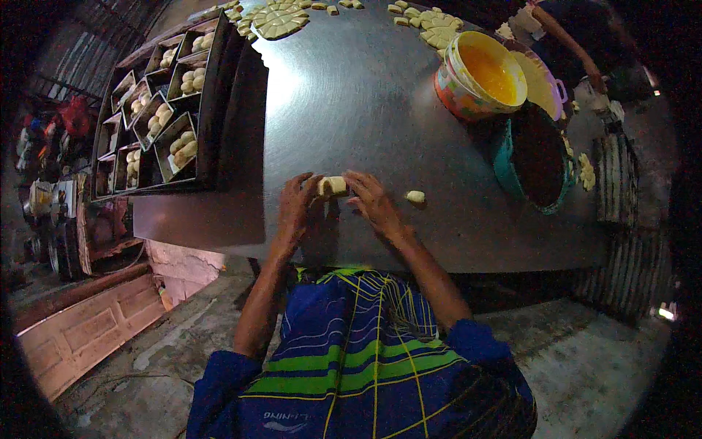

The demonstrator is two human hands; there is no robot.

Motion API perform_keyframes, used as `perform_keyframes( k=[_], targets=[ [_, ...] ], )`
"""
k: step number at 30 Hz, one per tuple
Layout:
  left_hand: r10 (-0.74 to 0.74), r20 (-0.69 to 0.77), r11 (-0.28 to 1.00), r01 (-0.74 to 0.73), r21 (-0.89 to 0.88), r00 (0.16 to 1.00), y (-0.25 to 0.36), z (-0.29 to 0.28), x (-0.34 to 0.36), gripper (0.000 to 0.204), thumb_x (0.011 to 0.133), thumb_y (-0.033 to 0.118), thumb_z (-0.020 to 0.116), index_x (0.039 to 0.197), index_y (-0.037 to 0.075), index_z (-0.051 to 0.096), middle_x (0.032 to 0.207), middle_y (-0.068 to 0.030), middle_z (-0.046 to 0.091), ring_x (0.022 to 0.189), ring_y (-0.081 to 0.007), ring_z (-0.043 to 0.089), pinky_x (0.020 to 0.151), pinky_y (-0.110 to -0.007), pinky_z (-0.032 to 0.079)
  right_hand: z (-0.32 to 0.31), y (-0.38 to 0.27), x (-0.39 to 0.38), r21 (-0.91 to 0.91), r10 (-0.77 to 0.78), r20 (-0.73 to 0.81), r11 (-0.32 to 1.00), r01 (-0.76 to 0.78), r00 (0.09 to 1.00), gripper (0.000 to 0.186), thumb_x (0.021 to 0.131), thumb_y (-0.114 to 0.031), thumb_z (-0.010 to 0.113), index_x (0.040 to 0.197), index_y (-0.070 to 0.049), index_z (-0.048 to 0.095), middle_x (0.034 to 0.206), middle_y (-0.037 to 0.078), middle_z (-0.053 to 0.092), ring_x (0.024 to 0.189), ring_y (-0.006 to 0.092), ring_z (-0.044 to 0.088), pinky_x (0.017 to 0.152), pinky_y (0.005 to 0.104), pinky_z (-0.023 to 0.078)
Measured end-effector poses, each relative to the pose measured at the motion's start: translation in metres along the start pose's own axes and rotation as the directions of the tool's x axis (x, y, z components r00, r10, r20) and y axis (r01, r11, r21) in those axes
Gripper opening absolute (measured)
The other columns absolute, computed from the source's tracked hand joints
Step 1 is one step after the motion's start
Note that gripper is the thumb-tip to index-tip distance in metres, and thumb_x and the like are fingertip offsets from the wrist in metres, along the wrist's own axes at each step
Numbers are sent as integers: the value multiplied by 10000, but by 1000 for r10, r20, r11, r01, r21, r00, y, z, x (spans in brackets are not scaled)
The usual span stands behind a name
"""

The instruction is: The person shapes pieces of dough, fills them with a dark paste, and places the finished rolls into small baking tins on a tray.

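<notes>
On the steel table, my left hand (298, 196) grips the left end of a pale dough piece (333, 186), its fingers curved against it. My right hand (369, 199) holds the other end with bent fingers. A smaller dough lump (415, 197) lies by itself just right of my right hand.
Metal pans of dough balls (176, 155) fill the left. Flat dough pieces (280, 20) line the steel table's (344, 95) far edge. At right stand a bucket of yellow liquid (491, 67), a teal tub with dark contents (508, 157) and a purple-handled basin (542, 82), near another person's arm (567, 40).
</notes>
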State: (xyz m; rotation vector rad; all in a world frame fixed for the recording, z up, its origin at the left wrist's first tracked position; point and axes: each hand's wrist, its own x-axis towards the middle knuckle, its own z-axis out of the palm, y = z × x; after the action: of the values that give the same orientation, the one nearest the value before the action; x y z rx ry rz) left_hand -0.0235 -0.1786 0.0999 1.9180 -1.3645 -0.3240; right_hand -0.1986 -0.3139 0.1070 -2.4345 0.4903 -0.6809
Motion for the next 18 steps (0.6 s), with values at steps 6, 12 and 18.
perform_keyframes(
  k=[6, 12, 18],
  targets=[
    [160, -3, 978, -158, 137, 987, -10, 23, 5, 440, 779, 123, 688, 1212, 145, 611, 1208, -73, 595, 1158, -318, 525, 944, -435, 417, 18, 4, 17, -4, 70, 177, 997, -71, 982, 381, 858, -128, 655, 1227, -50, 603, 1055, 145, 647, 992, 336, 601, 883, 443, 475],
    [151, 39, 974, -155, 164, 988, -4, 27, 3, 299, 810, 162, 664, 1109, 144, 656, 1191, -54, 602, 1183, -306, 510, 956, -454, 400, -38, -20, -36, 304, 483, 310, 766, -567, 819, 280, 899, -94, 639, 1164, -3, 633, 1011, 103, 675, 923, 205, 635, 858, 321, 497],
    [79, 110, 957, -106, 270, 991, -23, 37, -4, 379, 822, 152, 666, 1197, 152, 612, 1263, -85, 557, 1241, -317, 466, 1012, -466, 366, -83, -38, -76, 786, 663, 445, 33, -617, 602, 293, 925, -116, 649, 1186, 13, 615, 1110, 72, 656, 997, 145, 617, 870, 264, 491]
  ],
)
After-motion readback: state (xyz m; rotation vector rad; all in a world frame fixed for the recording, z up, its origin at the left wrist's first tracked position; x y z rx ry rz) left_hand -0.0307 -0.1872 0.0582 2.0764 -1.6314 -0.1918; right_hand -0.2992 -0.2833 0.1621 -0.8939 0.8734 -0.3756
